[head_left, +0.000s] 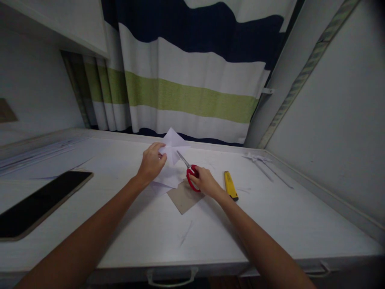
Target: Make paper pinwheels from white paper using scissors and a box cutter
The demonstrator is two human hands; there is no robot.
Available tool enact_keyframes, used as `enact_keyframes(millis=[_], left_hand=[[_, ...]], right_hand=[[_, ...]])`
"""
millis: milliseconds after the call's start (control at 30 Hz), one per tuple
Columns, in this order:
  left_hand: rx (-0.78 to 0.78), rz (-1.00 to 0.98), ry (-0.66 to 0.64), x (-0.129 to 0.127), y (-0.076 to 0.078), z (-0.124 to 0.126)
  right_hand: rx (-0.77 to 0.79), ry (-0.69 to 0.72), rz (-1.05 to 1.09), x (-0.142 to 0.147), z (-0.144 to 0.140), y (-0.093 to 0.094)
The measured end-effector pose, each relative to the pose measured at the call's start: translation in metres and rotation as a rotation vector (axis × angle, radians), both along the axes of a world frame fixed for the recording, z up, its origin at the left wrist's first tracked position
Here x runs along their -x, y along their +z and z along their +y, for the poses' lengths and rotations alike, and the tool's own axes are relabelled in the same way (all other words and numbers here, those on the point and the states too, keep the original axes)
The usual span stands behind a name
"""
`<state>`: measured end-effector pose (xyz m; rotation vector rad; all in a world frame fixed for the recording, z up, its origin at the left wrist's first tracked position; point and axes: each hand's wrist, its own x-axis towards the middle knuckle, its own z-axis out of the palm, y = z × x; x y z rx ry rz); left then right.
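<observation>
My left hand [152, 162] pinches a folded white paper [173, 140] by its left side and holds it up above the desk. The paper has creases and pointed corners. My right hand [206, 180] grips red-handled scissors [193, 176], fingers in the loops. Their blades point up and left, the tip close to the paper's lower right side; whether it touches I cannot tell. Beneath the hands, another white paper sheet [164, 178] lies partly over a brown-grey piece of card [183, 198]. A yellow utility knife [230, 185] rests to the right of my right hand.
A dark-screened phone or tablet [45, 200] lies at the left, with paper sheets [45, 154] behind it. Paper scraps and thin strips [261, 160] are at the back right of the white desk [144, 241]. A striped curtain [192, 92] hangs behind, walls on both sides.
</observation>
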<state>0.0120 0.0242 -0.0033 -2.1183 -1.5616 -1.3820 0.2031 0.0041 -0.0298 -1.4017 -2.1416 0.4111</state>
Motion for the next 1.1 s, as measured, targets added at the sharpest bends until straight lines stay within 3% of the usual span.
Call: enact_keyframes(millis=[100, 233, 467, 567, 667, 800, 900, 1100], left_hand=[[-0.017, 0.006, -0.004, 0.001, -0.001, 0.001], [-0.023, 0.003, 0.0, 0.001, -0.001, 0.001], [0.007, 0.003, 0.016, 0.001, 0.001, 0.0], [0.018, 0.0, 0.029, 0.001, 0.002, 0.0], [0.024, -0.022, 0.019, 0.001, 0.003, -0.001], [0.051, -0.065, 0.033, 0.0, 0.005, -0.003], [0.086, -0.105, 0.046, -0.002, 0.006, -0.004], [0.136, -0.173, 0.023, -0.005, 0.007, -0.006]], right_hand=[[-0.106, 0.01, -0.088, 0.0, -0.003, -0.003], [-0.112, 0.021, -0.019, 0.002, -0.005, -0.007], [-0.154, -0.165, -0.09, 0.008, -0.004, -0.014], [-0.162, -0.159, -0.122, 0.007, -0.006, -0.01], [0.021, -0.023, 0.029, 0.006, -0.008, -0.002], [0.504, 0.248, 0.376, 0.003, -0.01, 0.007], [0.73, 0.411, 0.579, -0.001, -0.012, 0.01], [0.913, 0.412, 0.643, -0.007, -0.01, 0.003]])
